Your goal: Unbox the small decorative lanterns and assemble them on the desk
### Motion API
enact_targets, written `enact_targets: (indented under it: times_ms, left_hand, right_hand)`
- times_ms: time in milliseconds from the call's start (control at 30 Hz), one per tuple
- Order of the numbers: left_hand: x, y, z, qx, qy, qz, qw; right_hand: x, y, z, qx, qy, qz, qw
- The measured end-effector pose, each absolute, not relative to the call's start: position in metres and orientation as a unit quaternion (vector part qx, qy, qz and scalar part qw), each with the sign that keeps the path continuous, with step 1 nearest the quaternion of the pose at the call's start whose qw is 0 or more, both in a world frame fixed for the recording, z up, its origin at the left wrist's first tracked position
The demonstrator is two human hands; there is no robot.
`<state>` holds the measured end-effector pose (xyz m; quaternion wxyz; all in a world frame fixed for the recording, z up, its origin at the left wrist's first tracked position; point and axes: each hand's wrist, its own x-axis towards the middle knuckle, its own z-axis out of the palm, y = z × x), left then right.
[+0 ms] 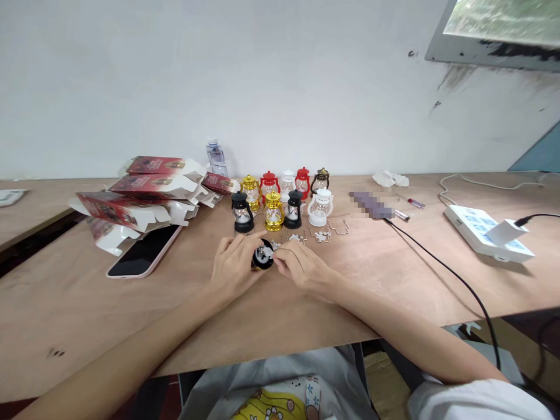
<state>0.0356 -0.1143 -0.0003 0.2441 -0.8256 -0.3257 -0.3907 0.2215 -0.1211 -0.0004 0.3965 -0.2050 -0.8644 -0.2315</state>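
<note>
My left hand point(236, 261) is wrapped round a black lantern point(262, 261) that lies tipped, its round open underside facing me. The fingers of my right hand point(301, 265) are pinched at the right edge of that underside, on a small whitish piece point(268, 252). Just beyond my hands, small lanterns stand upright in two rows: a black one point(242, 213), a gold one point(273, 212) and a white one point(320, 208) are in front, with red ones point(302, 182) behind. Bent wire handles point(339, 228) and little white parts point(321, 237) lie before them.
Red and white folded boxes point(153, 186) are piled at the left, over a phone point(144, 254). A bottle point(216, 156) stands by the wall. To the right are a blurred device point(371, 204) with a black cable, a screwdriver point(415, 203), crumpled tissue point(390, 178) and a power strip point(485, 230).
</note>
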Motion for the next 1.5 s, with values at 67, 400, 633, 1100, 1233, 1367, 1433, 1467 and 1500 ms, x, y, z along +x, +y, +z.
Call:
enact_targets:
  times_ms: [67, 400, 633, 1100, 1233, 1367, 1433, 1467, 1500]
  left_hand:
    - [0.032, -0.111, -0.001, -0.816, -0.352, -0.393, 0.237]
    - [0.02, -0.103, 0.002, -0.792, -0.41, -0.404, 0.202]
    - [0.019, -0.102, 0.001, -0.791, -0.415, -0.401, 0.202]
    - [0.022, -0.104, 0.0, -0.806, -0.453, -0.359, 0.126]
    - [0.02, -0.104, 0.0, -0.825, -0.412, -0.358, 0.148]
    - [0.021, -0.106, -0.001, -0.834, -0.371, -0.375, 0.163]
    - [0.022, -0.108, -0.001, -0.839, -0.358, -0.374, 0.168]
    - [0.023, -0.109, -0.002, -0.842, -0.351, -0.371, 0.17]
    - [0.024, -0.11, -0.002, -0.846, -0.345, -0.369, 0.172]
  right_hand:
    - [0.228, -0.116, 0.001, -0.209, -0.855, -0.232, 0.414]
    - [0.339, -0.045, 0.013, -0.61, -0.706, -0.172, 0.315]
    - [0.353, -0.039, 0.005, -0.672, -0.735, -0.08, 0.056]
    - [0.353, -0.041, 0.009, -0.697, -0.714, -0.006, 0.071]
    - [0.348, -0.044, 0.009, -0.701, -0.703, -0.043, 0.112]
    - [0.319, -0.06, 0.01, -0.63, -0.711, -0.078, 0.301]
    - [0.293, -0.075, 0.009, -0.536, -0.731, -0.051, 0.42]
    - [0.279, -0.085, 0.008, -0.48, -0.747, -0.028, 0.46]
    - [0.265, -0.095, 0.007, -0.428, -0.763, -0.015, 0.485]
